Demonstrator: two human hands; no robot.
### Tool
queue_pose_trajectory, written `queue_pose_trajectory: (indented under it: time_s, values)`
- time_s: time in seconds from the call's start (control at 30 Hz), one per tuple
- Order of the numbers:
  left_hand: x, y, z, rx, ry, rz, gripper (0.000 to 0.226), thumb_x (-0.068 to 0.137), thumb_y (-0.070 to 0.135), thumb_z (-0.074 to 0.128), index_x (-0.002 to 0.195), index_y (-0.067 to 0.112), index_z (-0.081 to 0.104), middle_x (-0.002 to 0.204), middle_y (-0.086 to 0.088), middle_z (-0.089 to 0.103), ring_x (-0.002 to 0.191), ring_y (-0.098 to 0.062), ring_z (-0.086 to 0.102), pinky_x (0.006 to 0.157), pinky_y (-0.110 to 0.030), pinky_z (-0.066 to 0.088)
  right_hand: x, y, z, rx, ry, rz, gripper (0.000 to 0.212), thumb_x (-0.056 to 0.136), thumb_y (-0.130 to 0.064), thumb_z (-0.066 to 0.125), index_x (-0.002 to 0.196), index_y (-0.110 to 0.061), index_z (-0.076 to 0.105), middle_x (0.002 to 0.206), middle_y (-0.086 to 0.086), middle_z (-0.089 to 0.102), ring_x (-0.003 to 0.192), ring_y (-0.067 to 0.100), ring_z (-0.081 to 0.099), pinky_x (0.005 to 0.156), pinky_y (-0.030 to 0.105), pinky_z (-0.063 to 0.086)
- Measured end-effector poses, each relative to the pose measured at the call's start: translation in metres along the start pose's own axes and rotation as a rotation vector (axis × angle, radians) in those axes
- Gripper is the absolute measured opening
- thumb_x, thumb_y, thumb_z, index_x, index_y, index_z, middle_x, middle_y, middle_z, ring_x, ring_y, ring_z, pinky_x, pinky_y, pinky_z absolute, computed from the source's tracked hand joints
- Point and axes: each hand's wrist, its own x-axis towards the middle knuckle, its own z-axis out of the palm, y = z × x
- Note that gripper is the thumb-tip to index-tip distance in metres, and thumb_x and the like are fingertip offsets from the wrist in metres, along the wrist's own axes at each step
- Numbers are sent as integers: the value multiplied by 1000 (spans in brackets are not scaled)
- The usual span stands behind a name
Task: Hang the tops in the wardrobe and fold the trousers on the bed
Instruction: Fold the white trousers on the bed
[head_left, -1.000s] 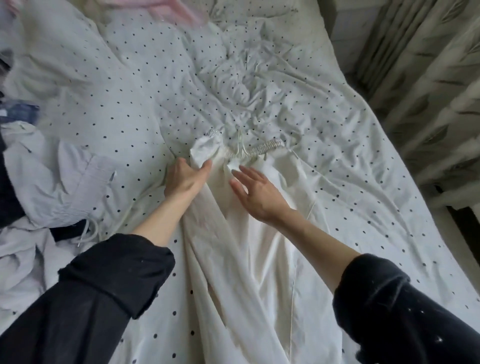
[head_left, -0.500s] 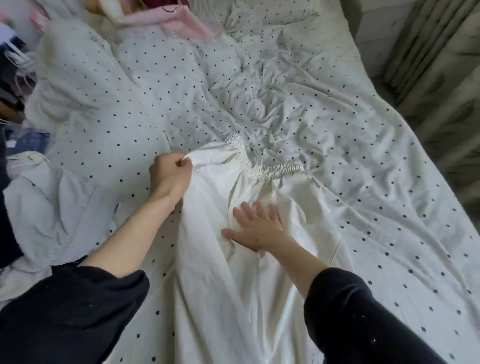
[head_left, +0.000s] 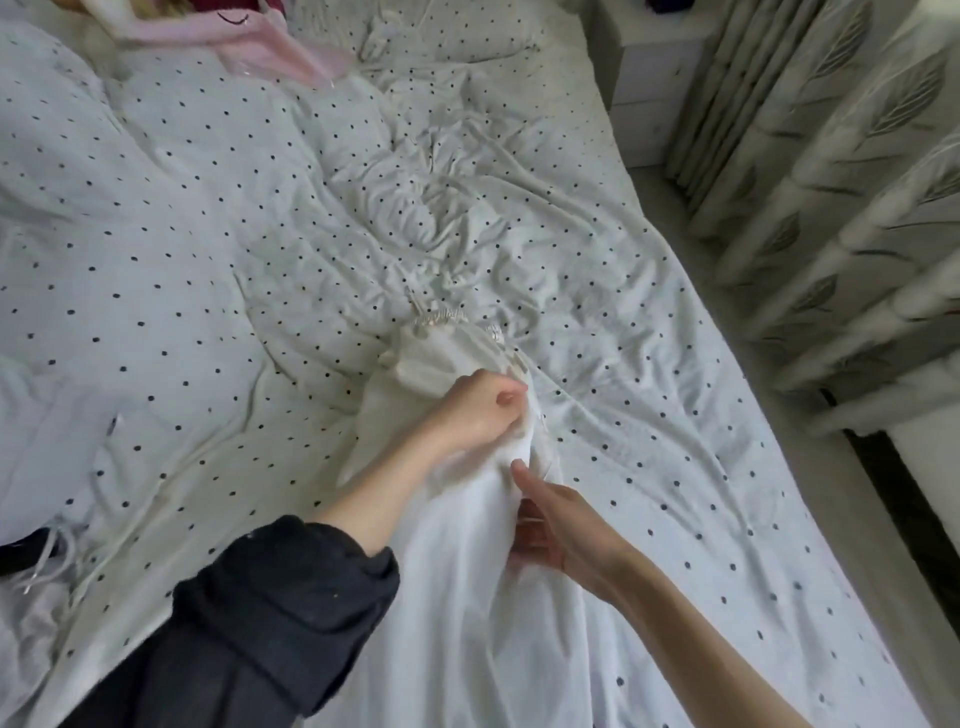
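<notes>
White trousers (head_left: 467, 597) with an elastic waistband lie lengthwise on the polka-dot bed (head_left: 675, 467), waistband pointing away from me. One side of them is folded over onto the other. My left hand (head_left: 480, 410) grips the folded fabric just below the waistband, fingers curled round it. My right hand (head_left: 558, 535) sits a little nearer me and pinches the same fold of cloth between thumb and fingers. Both forearms come out of dark sleeves.
A rumpled dotted duvet (head_left: 130, 234) fills the left half of the bed. A pink garment (head_left: 275, 47) lies near the pillows at the top. Pale clothes (head_left: 36, 587) with drawstrings lie at the left edge. Leaf-patterned curtains (head_left: 841, 182) hang along the right side, beside a white cabinet (head_left: 649, 78).
My left hand carried the left side of the trousers across to the right, folding them in half. My right hand lifted off the flat fabric and took hold of the fold.
</notes>
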Motion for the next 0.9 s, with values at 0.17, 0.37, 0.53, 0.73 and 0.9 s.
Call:
queue_pose_trajectory:
  time_s: [0.17,0.37,0.53,0.73,0.9]
  values:
    - [-52,-25,6,122,286,151,31,95,13,50,124,8,60,124,-8,63,121,-21,54,99,-34,42,-15,23,10,-110,-3,-24,21,89,-18,62,103,-4,67,94,6,73,83,18,69,70,28,57]
    - [-121,-50,19,456,359,238,48,92,36,38,129,12,56,138,-7,51,138,-30,32,113,-48,17,-33,31,5,-231,568,-224,31,85,-17,57,59,-15,40,55,-6,36,53,12,33,41,17,25]
    - [-175,-77,62,611,296,170,54,96,41,43,147,27,28,158,0,4,143,-25,-15,113,-46,-11,-68,77,9,-146,336,-48,28,88,-40,62,85,-11,62,78,-4,64,70,11,62,56,20,46]
    - [-241,-107,98,709,112,62,62,91,59,8,149,35,4,151,4,-27,132,-24,-37,112,-36,-16,-110,152,26,-218,336,32,9,82,-13,67,76,-6,67,71,1,66,61,12,64,57,24,53]
    - [-269,-113,121,732,21,-6,60,98,48,29,150,35,1,153,3,-28,132,-26,-38,114,-41,-13,-119,190,27,-297,487,-1,18,81,-13,66,64,-9,61,64,4,58,64,19,57,61,33,45]
